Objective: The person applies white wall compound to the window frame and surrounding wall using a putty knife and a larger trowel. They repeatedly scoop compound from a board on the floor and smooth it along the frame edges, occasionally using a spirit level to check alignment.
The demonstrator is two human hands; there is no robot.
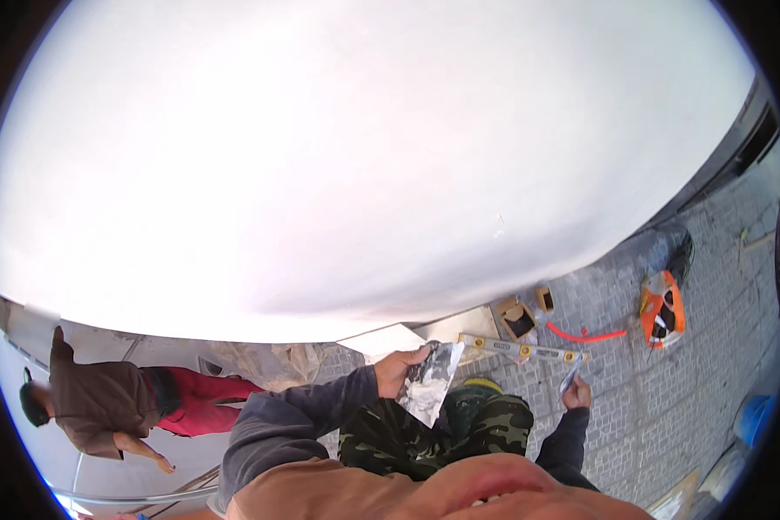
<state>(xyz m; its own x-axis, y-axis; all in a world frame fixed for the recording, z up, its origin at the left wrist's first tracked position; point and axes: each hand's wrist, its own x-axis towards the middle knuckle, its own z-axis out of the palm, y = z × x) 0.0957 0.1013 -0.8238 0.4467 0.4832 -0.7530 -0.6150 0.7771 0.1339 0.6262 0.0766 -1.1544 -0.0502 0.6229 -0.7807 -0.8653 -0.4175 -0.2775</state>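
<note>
My left hand (396,371) is closed on the edge of a flat, roughly rectangular plate (431,384) smeared with white and grey paste, tilted in front of my body. Lower and to the right, my right hand (577,395) grips a small putty knife (569,375) whose greyish blade points up and away; its handle is hidden in my fingers. Ahead of both hands rises a large smooth white wall (390,173), which neither hand touches. A few small marks (499,227) show on its surface.
A yellow spirit level (524,350) lies on the paving, near a red tube (585,334), cardboard boxes (517,319) and an orange bag (663,309). Another person (104,399) stands at left, one hand raised to the wall. A blue bucket (756,419) is far right.
</note>
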